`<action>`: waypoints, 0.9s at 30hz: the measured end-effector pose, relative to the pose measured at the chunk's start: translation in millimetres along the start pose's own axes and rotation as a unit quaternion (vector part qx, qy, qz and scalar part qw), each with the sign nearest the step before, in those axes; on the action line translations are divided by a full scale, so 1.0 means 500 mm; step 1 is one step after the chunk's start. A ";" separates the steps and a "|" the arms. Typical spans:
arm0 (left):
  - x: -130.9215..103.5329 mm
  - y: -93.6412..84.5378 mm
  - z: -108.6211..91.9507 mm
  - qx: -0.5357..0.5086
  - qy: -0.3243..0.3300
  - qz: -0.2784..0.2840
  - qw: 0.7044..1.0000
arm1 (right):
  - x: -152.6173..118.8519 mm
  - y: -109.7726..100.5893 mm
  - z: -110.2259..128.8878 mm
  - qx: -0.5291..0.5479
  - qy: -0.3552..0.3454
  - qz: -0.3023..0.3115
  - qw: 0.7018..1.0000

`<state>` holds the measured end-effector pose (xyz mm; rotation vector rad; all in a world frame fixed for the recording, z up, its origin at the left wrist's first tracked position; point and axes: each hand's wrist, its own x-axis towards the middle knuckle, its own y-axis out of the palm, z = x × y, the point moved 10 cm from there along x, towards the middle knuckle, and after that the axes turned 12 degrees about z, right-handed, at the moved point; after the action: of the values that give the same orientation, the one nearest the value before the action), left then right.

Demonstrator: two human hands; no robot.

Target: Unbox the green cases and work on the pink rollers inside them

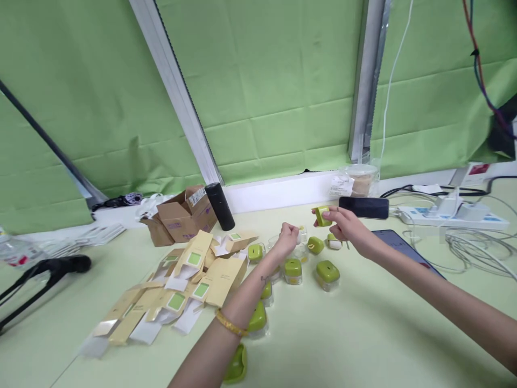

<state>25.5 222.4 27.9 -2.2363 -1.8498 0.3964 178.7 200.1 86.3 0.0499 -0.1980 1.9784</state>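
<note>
My right hand (339, 222) pinches a small green case (322, 216) above the table, right of centre. Further left, my left hand (288, 238) is closed beside a clear plastic piece (301, 234); its fingertips face away, and what they grip is hidden. Below and around both hands lie several glossy green cases, among them one (293, 268) in a clear base and another (327, 274) nearer the front. A green case with a white part (334, 242) rests just under my right hand. My left forearm partly covers a green case (257, 318).
Several opened tan paper boxes (218, 280) are heaped on the left. Behind them stand a cardboard box (188, 218) and a black cylinder (220, 207). A phone (364, 207), a tablet (399, 245), a power strip (452, 216) and tangled cables occupy the right.
</note>
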 end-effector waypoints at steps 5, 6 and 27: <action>0.022 0.025 0.008 0.134 0.029 0.072 0.988 | -0.022 0.004 -0.033 -0.058 0.003 0.038 0.998; 0.016 0.023 0.007 0.154 0.038 0.078 0.984 | -0.026 0.001 -0.038 -0.074 0.000 0.043 0.996; 0.001 -0.022 0.019 0.292 0.047 0.125 0.947 | 0.094 0.113 -0.074 -0.400 -0.065 0.315 0.858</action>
<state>12.2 225.0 22.4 -2.0172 -1.1896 0.7531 110.2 226.3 49.0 -0.4784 -1.2470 2.3729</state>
